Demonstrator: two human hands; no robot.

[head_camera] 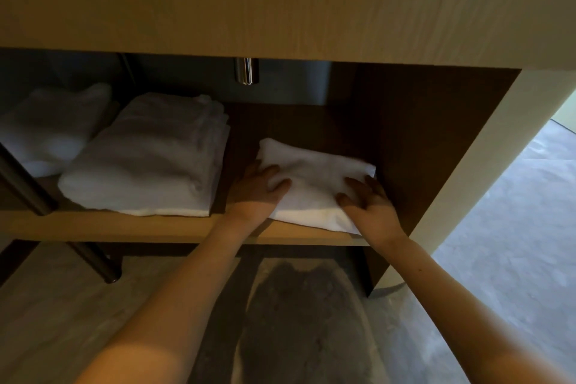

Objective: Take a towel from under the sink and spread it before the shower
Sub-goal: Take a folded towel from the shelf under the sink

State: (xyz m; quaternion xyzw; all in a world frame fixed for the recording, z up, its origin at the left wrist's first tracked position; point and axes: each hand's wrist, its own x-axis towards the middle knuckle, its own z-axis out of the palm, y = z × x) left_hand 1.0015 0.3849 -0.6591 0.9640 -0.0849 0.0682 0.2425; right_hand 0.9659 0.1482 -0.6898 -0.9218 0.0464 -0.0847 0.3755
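A small folded white towel (314, 178) lies on the right part of the wooden shelf (131, 227) under the vanity. My left hand (258, 190) grips its left edge, thumb on top and fingers tucked beneath. On its right front corner my right hand (367, 199) holds the cloth the same way. The towel's front edge overhangs the shelf lip slightly. Both forearms reach in from below.
A thick stack of folded white towels (149, 159) sits left of my hands, with another pile (53, 128) further left. A chrome drain pipe (247, 71) hangs above. The cabinet's dark side wall (436, 140) stands close on the right. A grey mat (305, 321) covers the floor.
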